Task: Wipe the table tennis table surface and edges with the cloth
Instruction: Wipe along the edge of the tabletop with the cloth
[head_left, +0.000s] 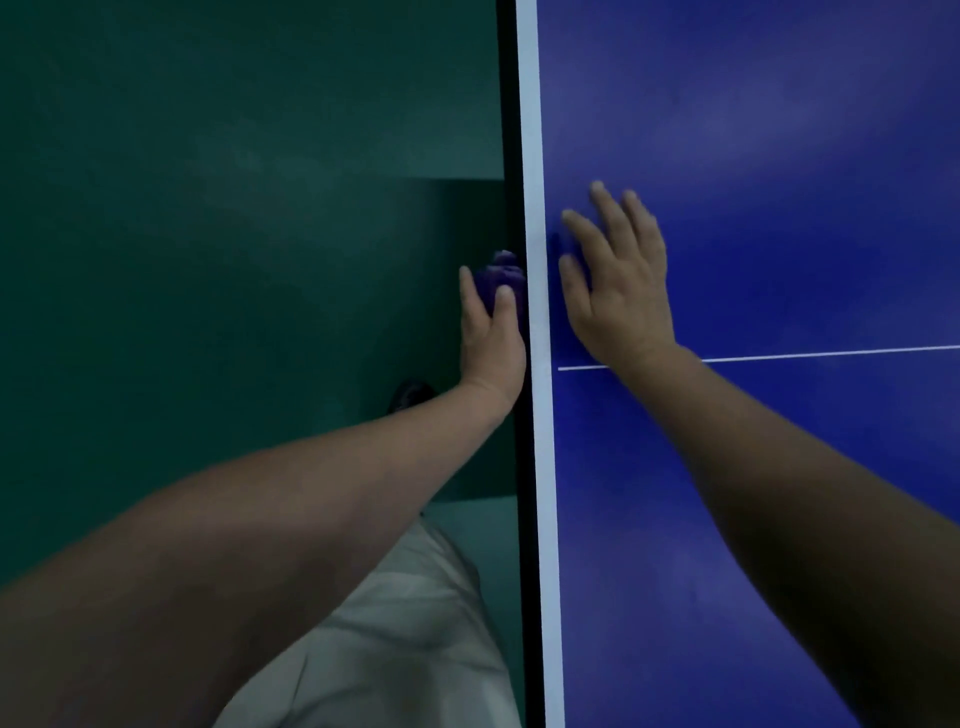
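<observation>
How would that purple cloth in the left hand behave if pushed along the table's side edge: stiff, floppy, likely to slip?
Probably floppy: the cloth bunches into folds where the left hand holds it against the table edge. It looks light, since a thumb and fingers hold it. It would likely slide easily on that smooth edge, though the blur hides its texture.

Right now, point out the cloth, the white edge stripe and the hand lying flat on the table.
cloth (500, 278): head view, on the purple bunch above the left hand's fingers.
white edge stripe (531, 156): head view, on its bare upper stretch.
right hand (618, 291): head view, on the back of the hand.
</observation>
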